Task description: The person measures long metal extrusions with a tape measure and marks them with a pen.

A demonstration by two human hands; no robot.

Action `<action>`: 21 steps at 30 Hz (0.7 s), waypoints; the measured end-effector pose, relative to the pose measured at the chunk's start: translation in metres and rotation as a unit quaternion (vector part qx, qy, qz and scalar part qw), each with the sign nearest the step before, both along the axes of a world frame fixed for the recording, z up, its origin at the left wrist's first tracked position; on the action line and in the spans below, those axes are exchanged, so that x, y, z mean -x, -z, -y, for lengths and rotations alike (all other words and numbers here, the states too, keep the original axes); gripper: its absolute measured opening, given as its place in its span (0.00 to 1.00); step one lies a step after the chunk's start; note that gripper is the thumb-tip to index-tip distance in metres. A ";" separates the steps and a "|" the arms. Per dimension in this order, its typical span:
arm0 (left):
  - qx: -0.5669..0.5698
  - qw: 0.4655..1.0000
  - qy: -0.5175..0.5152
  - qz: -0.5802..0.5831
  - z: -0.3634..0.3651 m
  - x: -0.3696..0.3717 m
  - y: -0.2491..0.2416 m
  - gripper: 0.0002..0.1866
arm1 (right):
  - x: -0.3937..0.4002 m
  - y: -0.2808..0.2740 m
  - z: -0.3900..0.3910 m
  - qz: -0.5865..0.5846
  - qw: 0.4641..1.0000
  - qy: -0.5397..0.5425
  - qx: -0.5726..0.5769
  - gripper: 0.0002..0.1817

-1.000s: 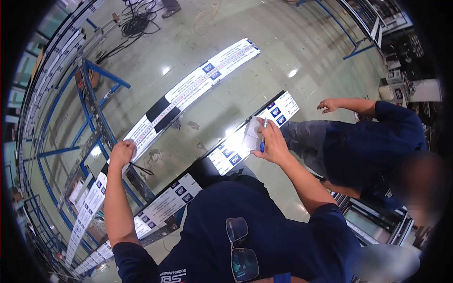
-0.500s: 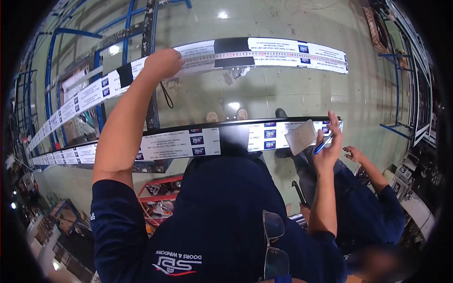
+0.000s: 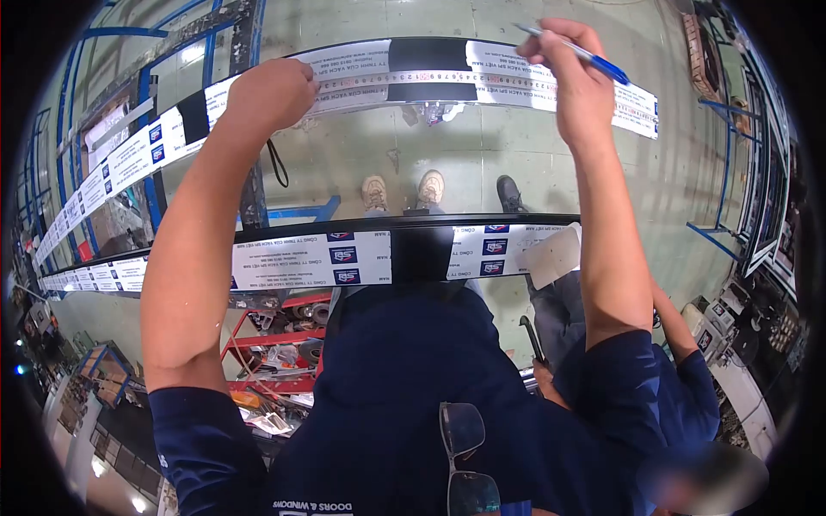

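Observation:
My left hand (image 3: 268, 93) is closed on a tape measure (image 3: 404, 79) that runs along the far aluminium profile (image 3: 516, 60), a long bar wrapped in white printed film. A black strap hangs below that hand. My right hand (image 3: 575, 69) holds a blue pen (image 3: 576, 52) with its tip at the far profile's upper edge. A nearer profile (image 3: 310, 258) with the same white film crosses in front of my chest. A small sheet of paper (image 3: 552, 254) lies on its right end.
Another person in a dark blue shirt (image 3: 680, 396) crouches at my lower right. Blue steel racks (image 3: 155, 103) stand at the left and right. A red cart with tools (image 3: 280, 344) sits under the near profile. Glasses (image 3: 469, 456) hang on my shirt.
My right hand has left the paper on the near profile and reached up to the far profile with the pen. My left hand stays on the tape measure. The view has tilted slightly.

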State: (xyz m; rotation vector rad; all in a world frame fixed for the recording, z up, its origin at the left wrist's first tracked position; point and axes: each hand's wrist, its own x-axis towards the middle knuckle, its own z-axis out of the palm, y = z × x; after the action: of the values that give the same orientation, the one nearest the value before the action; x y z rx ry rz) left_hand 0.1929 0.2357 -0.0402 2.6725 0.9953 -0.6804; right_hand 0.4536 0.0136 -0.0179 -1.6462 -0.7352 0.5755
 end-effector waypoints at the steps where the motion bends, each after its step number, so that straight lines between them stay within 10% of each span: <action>1: 0.003 1.000 -0.005 -0.010 0.000 0.000 -0.001 0.16 | -0.003 0.007 -0.006 -0.011 0.999 -0.024 0.030 0.17; 21: -0.045 0.997 0.037 0.044 0.007 0.008 0.006 0.15 | -0.011 0.045 -0.036 -0.092 0.965 -0.165 0.182 0.04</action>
State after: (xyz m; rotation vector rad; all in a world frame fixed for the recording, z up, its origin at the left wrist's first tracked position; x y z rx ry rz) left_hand 0.1847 0.2289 -0.0462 2.8018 0.9303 -0.5376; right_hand 0.4646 0.0492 -0.0628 -1.7829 -0.8049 1.1413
